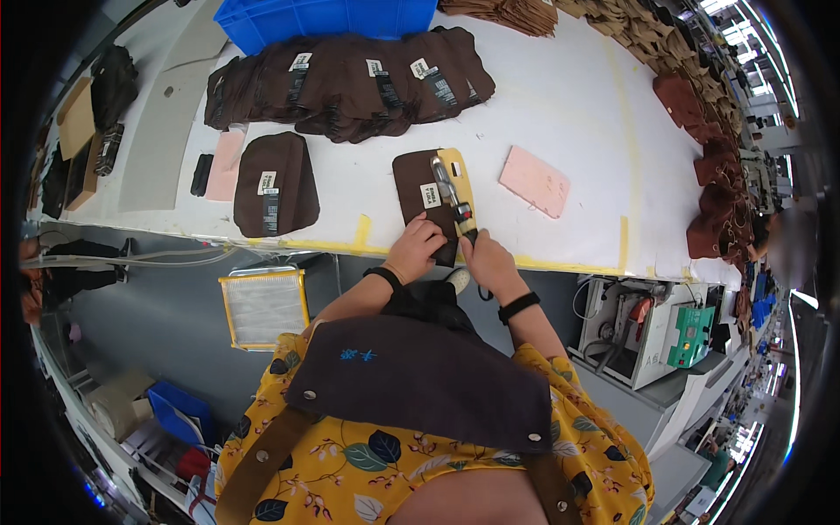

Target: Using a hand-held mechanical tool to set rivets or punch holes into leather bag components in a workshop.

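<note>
matt cloth panel (409,168), shiny metal tool barrel (443,178); smooth glossy plastic crate (324,16)

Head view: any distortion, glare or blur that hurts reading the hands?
Head view, overall: fisheye bowing, the table's front edge curved, corners black. Head view, right rim: strip lights blown out, a grey patch smeared. Head view, centre: left hand, right hand and silver-and-black tool readable.
</note>
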Demonstrator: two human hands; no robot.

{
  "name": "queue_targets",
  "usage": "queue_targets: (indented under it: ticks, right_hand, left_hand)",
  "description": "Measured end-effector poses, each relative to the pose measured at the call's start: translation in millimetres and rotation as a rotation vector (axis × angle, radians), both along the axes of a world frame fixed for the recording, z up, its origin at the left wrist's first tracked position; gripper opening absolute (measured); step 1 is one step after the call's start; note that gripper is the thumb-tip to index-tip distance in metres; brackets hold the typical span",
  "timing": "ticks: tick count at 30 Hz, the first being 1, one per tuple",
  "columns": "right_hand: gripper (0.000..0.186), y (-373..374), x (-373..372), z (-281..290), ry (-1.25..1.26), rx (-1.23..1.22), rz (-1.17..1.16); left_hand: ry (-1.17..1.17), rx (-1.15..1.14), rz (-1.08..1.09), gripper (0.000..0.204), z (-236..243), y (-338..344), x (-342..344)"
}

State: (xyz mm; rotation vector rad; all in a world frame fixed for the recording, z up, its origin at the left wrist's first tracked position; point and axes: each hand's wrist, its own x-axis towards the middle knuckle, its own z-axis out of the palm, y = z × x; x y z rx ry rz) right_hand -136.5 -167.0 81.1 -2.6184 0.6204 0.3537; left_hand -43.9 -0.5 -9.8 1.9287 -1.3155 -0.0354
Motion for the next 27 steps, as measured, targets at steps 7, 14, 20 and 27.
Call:
queue_targets:
  ticks: [7, 14, 20, 27]
  right_hand:
    - [0.041, 15, -111, 34, 0.189, 0.014, 0.001]
    - [0.042, 19, -100, 28, 0.155, 0.013, -0.010]
    - [0.046, 12, -25, 4, 0.057, 0.002, 0.016]
    - [0.047, -2, 37, -9, -0.053, -0.013, -0.007]
  left_hand:
    - [0.011, -0.034, 0.014, 0.038, -1, 0, 2]
    - [0.016, -0.076, 0.026, 0.034, -1, -3, 1]
    - [0.037, -0.051, 0.017, 0.040, 0, -1, 0]
    - [0.016, -0.049, 0.028, 0.035, 7, -2, -4]
